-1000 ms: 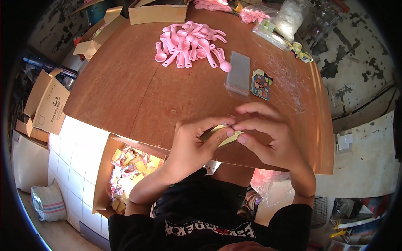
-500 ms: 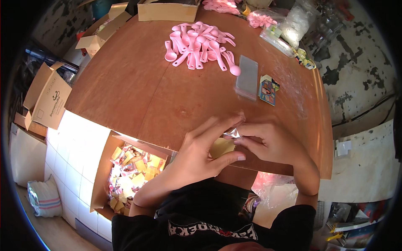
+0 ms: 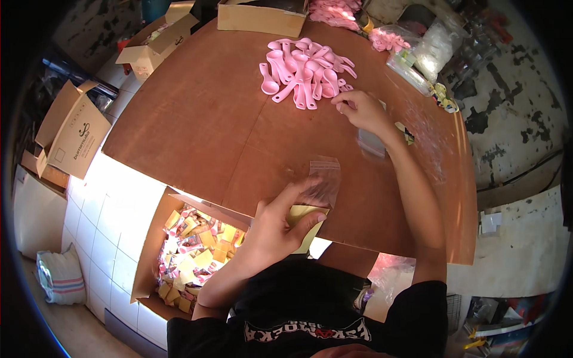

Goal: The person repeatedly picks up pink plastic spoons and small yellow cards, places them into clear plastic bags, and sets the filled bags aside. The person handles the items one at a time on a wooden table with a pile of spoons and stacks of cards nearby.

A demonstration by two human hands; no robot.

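My left hand (image 3: 277,224) is closed on a clear zip bag (image 3: 325,173) with a yellow card (image 3: 307,222) at its lower part, over the table's near edge. The bag's upper end stands out past my fingers. Farther off, my right hand (image 3: 361,110) has its fingers curled at the right side of a heap of pink plastic spoons (image 3: 304,68). It covers the spot by the outermost spoon, so what is between the fingertips is hidden. Under the right wrist lies a stack of clear bags (image 3: 371,144), and a small printed card (image 3: 407,132) shows beside the forearm.
Below the table's left edge, an open carton (image 3: 146,256) holds many packed pieces with yellow cards. A cardboard box (image 3: 262,21) stands at the far edge. Pink spoons in plastic (image 3: 388,39) and a bulging clear bag (image 3: 436,51) lie far right. Thin plastic film (image 3: 424,125) covers the right side.
My right hand has left the bag and moved far forward to the spoon heap. The left hand keeps the bag, which now shows its upper end. The view has shifted slightly.
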